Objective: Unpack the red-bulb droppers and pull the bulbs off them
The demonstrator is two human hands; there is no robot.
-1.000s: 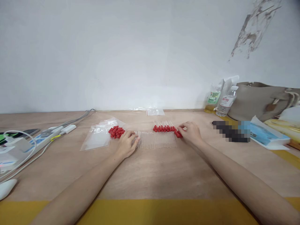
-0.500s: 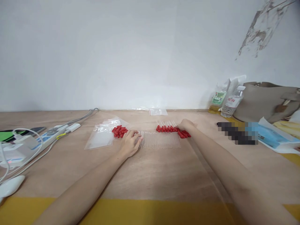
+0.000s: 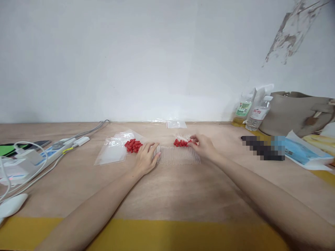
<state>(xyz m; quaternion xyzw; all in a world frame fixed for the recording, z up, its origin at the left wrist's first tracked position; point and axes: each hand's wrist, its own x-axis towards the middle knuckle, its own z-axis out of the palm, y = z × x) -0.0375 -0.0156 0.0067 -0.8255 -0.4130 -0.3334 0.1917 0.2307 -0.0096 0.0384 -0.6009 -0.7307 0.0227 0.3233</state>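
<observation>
A row of thin clear dropper tubes [image 3: 179, 156] lies side by side on the table in front of me. At its left end rests my left hand [image 3: 146, 158], fingers spread, next to a pile of loose red rubber bulbs [image 3: 133, 145]. Behind the row is a group of red-bulbed droppers [image 3: 180, 142], their clear stems pointing to the wall. My right hand [image 3: 204, 145] is at the right end of this group, thumb and forefinger closed round the outermost red bulbs. How many it grips is hidden.
Clear plastic bags [image 3: 112, 151] lie left of the loose bulbs, and another small bag [image 3: 176, 124] by the wall. A power strip [image 3: 53, 151] with cables is at far left. Bottles [image 3: 259, 113], a grey handbag [image 3: 293, 113] and a blue packet [image 3: 300, 150] stand or lie at right.
My right hand has moved left and towards me. The red-bulbed droppers that lay at the right are now drawn in to a shorter group. My left hand has stayed nearly still, its fingers straighter.
</observation>
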